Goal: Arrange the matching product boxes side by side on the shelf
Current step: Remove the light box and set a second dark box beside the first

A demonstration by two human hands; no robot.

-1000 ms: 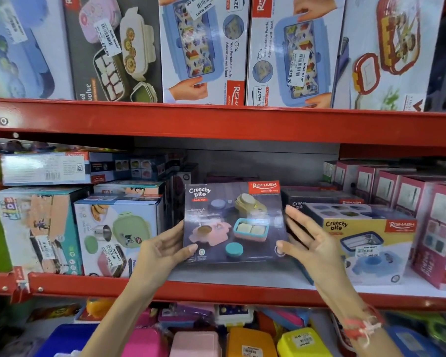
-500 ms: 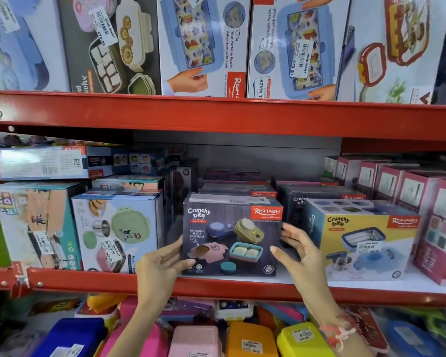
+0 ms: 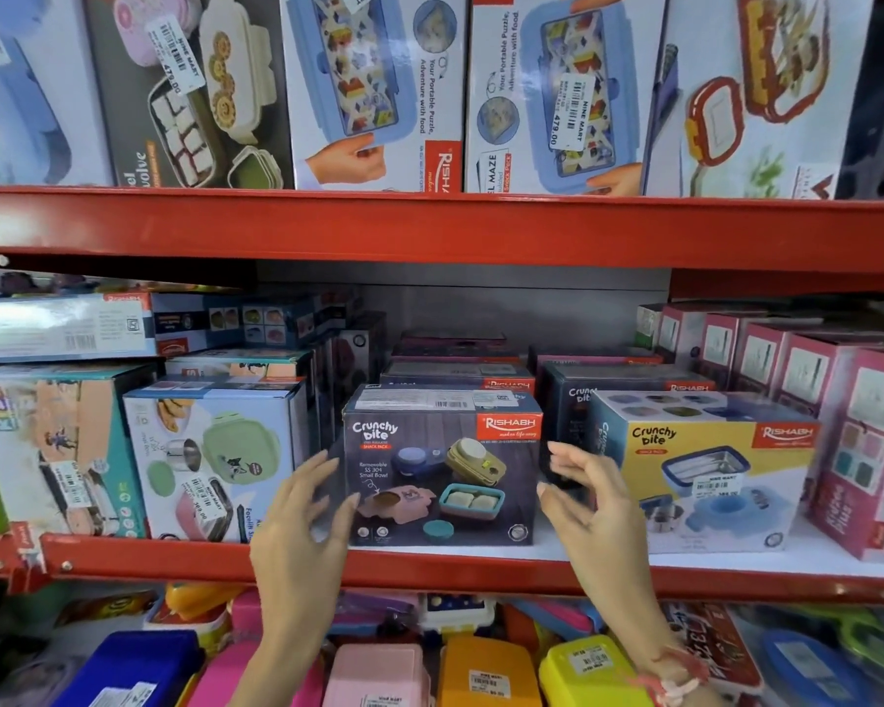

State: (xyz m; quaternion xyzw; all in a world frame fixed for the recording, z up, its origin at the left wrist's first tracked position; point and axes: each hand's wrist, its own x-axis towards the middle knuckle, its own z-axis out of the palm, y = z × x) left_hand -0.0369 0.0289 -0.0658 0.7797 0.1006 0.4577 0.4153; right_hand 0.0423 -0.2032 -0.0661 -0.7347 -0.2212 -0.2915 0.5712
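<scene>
At the left end of the red shelf (image 3: 430, 566) we see a beige box (image 3: 57, 451) and beside it a white box (image 3: 215, 461) showing a green lunch container, both upright at the front edge. Our left hand (image 3: 302, 523) comes next, fingers spread and loose, gripping nothing; its fingertips lie at the left side of the dark box (image 3: 442, 469), and we cannot tell whether they touch it. That dark box, marked Crunchy Bite, stands upright on the shelf at the front edge, near the middle, its printed face toward us, with more dark boxes (image 3: 460, 377) stacked behind it. Our right hand (image 3: 590, 494) is just off its right side, also open with fingers parted, blurred, and holding nothing; a red and white band (image 3: 677, 678) sits on that wrist. Just right of the hand stands the yellow box (image 3: 705, 477), another Crunchy Bite pack, upright near the front edge, with a gap between it and the dark one. At the right end a row of pink boxes (image 3: 807, 369) runs toward the back.
</scene>
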